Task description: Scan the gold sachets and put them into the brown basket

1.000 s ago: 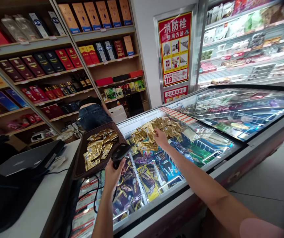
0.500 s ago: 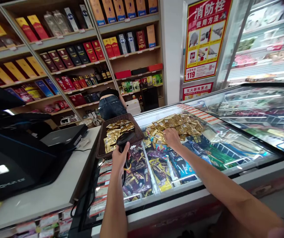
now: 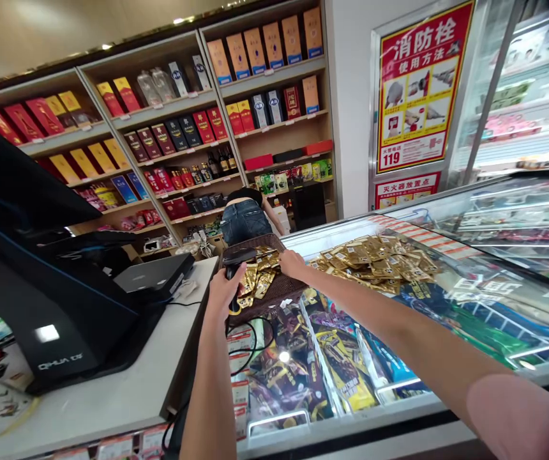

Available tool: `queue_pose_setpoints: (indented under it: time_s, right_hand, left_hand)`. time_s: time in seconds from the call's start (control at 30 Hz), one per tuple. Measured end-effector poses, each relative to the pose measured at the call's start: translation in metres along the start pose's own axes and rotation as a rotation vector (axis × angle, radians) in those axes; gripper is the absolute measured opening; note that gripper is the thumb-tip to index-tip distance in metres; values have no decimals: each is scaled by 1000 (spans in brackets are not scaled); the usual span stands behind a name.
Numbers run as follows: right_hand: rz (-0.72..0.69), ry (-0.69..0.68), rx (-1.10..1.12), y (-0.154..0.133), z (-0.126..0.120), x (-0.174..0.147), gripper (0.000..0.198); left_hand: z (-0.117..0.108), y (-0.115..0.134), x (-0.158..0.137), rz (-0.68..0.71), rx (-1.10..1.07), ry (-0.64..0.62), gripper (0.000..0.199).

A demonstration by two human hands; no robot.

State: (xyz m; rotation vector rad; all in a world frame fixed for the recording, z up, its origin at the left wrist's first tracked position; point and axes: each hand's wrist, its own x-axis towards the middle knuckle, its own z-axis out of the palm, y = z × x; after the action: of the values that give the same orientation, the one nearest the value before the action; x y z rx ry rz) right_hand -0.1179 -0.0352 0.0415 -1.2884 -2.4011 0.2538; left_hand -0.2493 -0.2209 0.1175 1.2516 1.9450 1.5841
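My left hand [image 3: 223,292] is closed round the handle of a black barcode scanner [image 3: 239,256], whose head is over a brown woven basket [image 3: 285,289]. Inside the basket lie gold foil packets [image 3: 261,278]. At the basket's right side is my right hand [image 3: 293,264], fingers curled inward; whatever is between them is hidden. To the right, a heap of similar gold packets [image 3: 375,259] is spread over the glass lid of a chest freezer [image 3: 475,300]. The scanner's black cable [image 3: 255,338] loops over the glass below my left hand.
A black checkout terminal [image 3: 64,306] stands on the white counter [image 3: 145,377] at left. Behind the basket a person [image 3: 246,220] bends toward shelves of boxed goods [image 3: 179,137]. A red fire-hydrant poster [image 3: 418,89] hangs on the back wall.
My right hand has moved left from the gold heap to the basket's right side. My left hand still holds the scanner, now tilted flatter over the basket. The view has shifted left and up.
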Motion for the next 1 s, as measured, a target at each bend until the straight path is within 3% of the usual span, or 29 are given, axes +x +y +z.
queue_pose_setpoints:
  time_s: [0.17,0.3,0.53,0.8,0.9,1.0]
  right_hand:
    - [72,13,-52,-14,18,34,44]
    - [54,-194,-174,-20,27,44,66]
    - [-86,-330,7,-21,35,39,60]
    - [41,-155,295,-24,15,28,23]
    - [137,-41,430,-6,-3,19,23]
    - [247,123,643,30,-20,1,19]
  left_hand:
    - [1,1,23,-43,40,-109,53]
    - [5,-6,34,-51,124,-179,54]
    - [8,-12,38,-7,92,-207,53]
    - [-4,-4,34,-85,52,-199,59]
    - [-5,-6,35,-95,29,-214,58]
    - [2,-10,37,-76,19,-246,55]
